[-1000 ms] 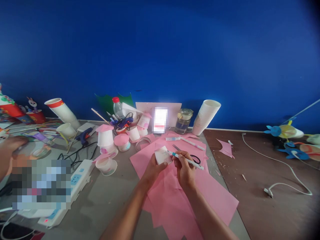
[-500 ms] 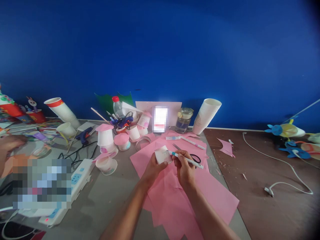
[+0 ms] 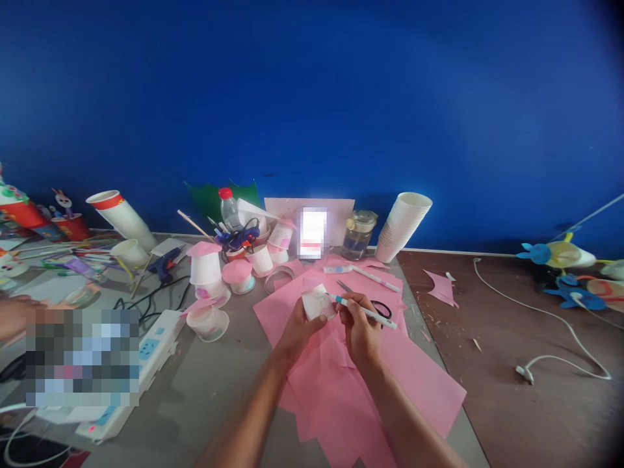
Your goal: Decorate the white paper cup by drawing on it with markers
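My left hand (image 3: 298, 331) is closed around a small white paper cup (image 3: 318, 303) with fine pinkish marks on its side. A white marker with a teal band (image 3: 383, 320) is gripped in my right hand (image 3: 361, 328), its tip at or very near the cup's side; I cannot tell if it touches. Both hands are over overlapping sheets of pink paper (image 3: 414, 377). Just beyond my right hand lie scissors with black handles (image 3: 381, 309), partly hidden by it. Two more markers, one of them (image 3: 374, 279), rest on the paper farther back.
Pink-topped cups (image 3: 205, 268) stand to the left, near a power strip (image 3: 151, 348) and a glue gun (image 3: 166, 261). Behind are a lit phone (image 3: 312, 233), a glass jar (image 3: 358, 235) and stacked cups (image 3: 403, 224). Another person's hand (image 3: 19, 315) is at far left.
My hands, the cup and the marker look almost unmoved. At the far left, the other person's hand has shifted down and leftward.
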Demonstrator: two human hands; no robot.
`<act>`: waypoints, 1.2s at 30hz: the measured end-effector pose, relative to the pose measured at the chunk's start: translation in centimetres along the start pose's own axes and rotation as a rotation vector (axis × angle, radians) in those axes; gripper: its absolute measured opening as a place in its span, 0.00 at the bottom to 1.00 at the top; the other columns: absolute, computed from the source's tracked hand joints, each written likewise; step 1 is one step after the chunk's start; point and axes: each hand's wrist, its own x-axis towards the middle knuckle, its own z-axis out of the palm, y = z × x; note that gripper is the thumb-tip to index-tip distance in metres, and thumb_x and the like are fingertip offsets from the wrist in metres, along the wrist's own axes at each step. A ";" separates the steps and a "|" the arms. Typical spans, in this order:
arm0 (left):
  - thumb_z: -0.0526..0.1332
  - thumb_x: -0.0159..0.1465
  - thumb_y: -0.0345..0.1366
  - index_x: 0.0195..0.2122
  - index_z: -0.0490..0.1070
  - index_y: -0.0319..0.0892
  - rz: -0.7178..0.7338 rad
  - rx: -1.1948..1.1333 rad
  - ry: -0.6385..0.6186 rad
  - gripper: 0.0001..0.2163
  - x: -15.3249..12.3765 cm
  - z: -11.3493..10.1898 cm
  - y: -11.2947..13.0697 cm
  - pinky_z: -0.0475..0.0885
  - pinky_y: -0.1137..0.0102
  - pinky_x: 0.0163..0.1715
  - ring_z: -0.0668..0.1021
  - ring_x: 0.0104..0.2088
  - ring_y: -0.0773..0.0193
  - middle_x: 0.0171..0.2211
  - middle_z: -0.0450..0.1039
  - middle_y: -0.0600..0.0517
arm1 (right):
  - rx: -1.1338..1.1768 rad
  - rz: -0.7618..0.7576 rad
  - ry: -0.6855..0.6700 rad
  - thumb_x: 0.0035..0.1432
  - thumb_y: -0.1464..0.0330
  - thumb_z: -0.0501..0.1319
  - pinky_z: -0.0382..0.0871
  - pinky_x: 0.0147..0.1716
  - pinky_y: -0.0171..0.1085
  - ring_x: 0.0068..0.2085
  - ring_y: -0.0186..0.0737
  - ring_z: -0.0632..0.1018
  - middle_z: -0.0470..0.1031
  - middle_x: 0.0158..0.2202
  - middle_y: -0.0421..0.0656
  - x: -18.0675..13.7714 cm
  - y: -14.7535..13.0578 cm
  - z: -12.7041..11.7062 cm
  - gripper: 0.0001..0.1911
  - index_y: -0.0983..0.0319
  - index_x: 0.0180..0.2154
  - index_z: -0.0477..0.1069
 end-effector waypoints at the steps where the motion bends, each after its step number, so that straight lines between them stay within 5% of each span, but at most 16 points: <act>1: 0.70 0.56 0.41 0.48 0.70 0.41 0.000 0.005 0.001 0.20 0.0 0.0 -0.1 0.67 0.61 0.51 0.75 0.49 0.52 0.46 0.76 0.47 | -0.002 -0.001 0.000 0.50 0.64 0.63 0.58 0.22 0.33 0.21 0.30 0.64 0.71 0.22 0.37 0.0 0.0 0.0 0.06 0.60 0.28 0.73; 36: 0.70 0.55 0.40 0.50 0.68 0.41 -0.015 -0.032 0.007 0.23 0.2 -0.5 -0.8 0.67 0.60 0.52 0.73 0.51 0.51 0.47 0.75 0.45 | -0.031 -0.017 -0.002 0.50 0.65 0.61 0.57 0.22 0.33 0.21 0.30 0.64 0.71 0.21 0.37 0.2 0.3 -0.3 0.06 0.61 0.26 0.72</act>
